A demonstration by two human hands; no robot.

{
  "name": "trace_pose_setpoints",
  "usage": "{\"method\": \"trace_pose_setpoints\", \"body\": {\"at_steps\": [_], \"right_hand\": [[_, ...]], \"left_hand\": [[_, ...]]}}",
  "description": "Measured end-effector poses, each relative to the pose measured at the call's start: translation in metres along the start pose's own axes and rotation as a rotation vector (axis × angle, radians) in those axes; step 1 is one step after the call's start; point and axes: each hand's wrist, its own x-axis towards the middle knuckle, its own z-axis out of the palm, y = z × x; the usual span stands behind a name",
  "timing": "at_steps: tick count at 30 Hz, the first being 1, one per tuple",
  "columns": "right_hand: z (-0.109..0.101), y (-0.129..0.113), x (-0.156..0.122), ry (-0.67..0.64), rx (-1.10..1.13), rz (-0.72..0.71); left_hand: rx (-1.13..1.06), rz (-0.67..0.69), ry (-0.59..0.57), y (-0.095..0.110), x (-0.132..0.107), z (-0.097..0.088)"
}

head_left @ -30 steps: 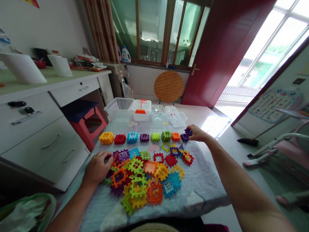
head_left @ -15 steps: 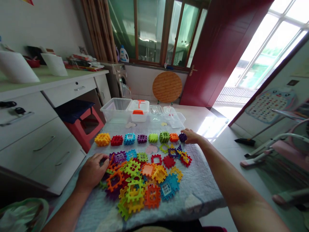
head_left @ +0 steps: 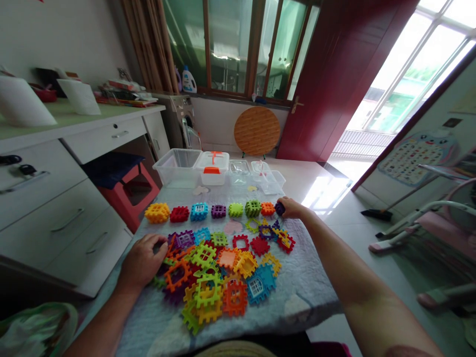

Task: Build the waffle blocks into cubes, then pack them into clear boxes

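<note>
At twelve o'clock, a brown-framed sliding window (head_left: 228,37) tops a white wall (head_left: 213,121), where a round wood-grain tabletop (head_left: 256,130) stands on edge; a brown curtain (head_left: 147,44) hangs at eleven. A dark red door (head_left: 342,64) stands at one. Daylight from tall panes (head_left: 416,84) at two glares on the glossy pale floor (head_left: 297,173). A white drawer desk (head_left: 78,248) and a pink-legged stool (head_left: 122,183) occupy nine.
</note>
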Motion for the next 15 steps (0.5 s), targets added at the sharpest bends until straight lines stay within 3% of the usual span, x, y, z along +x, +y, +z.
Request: {"method": "trace_pose_setpoints", "body": {"at_steps": [5, 8, 11, 15], "right_hand": [[-0.016, -0.012, -0.027, 0.114, 0.018, 0.044], [-0.02, -0.038, -0.052, 0.189, 0.078, -0.062], [-0.012, -0.072, -0.073, 0.09, 0.079, -0.264], [0.0, -0.1, -0.085, 0.066, -0.029, -0.213]], "left_hand": [[-0.001, 0.001, -0.002, 0.0, 0.0, 0.001], [0.0, 0.002, -0.006, 0.0, 0.001, 0.0], [0.004, -0.002, -0.004, 0.002, 0.001, -0.001], [0.011, -0.01, 0.008, 0.006, 0.001, -0.003]]}}
